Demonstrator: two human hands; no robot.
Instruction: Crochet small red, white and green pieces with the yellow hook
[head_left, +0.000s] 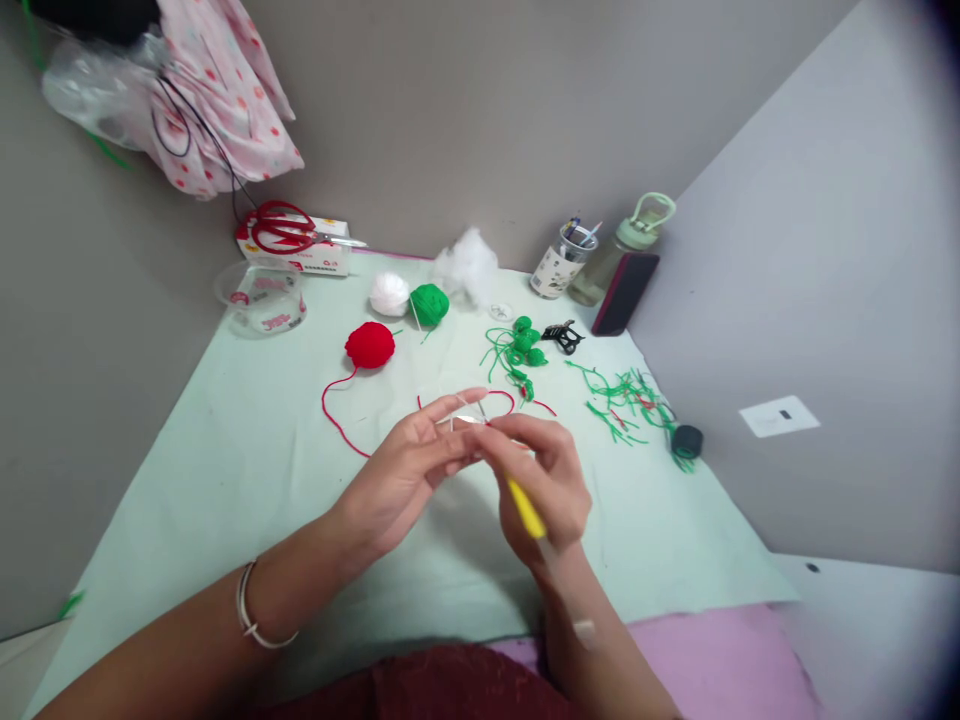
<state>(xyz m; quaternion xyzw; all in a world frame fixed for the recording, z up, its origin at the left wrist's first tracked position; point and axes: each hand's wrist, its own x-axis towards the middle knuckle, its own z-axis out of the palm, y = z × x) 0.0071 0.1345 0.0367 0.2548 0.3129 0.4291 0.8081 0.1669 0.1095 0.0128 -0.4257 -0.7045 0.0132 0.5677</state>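
Note:
My right hand (544, 480) is closed around a crochet hook with a yellow handle (527, 508), whose clear rear end slants down over my right wrist. The hook's tip lies close to the fingertips of my left hand (405, 465). Thumb and fingers of that left hand pinch yarn, and a pale strand (451, 424) runs across its raised forefinger. The small piece between the fingertips is mostly hidden. From a red yarn ball (370, 345), a red strand (326, 410) curves down behind my left hand. More red yarn (512, 400) loops beyond my fingers.
White (389, 295) and green yarn balls (430, 305) sit behind, near stuffing (466, 268). Small green crocheted pieces (525, 345), a black claw clip (564, 337) and yarn scraps (630, 395) lie rightward. A phone (626, 293) leans on a bottle (600, 270). Red scissors (283, 228) rest on a box (322, 258).

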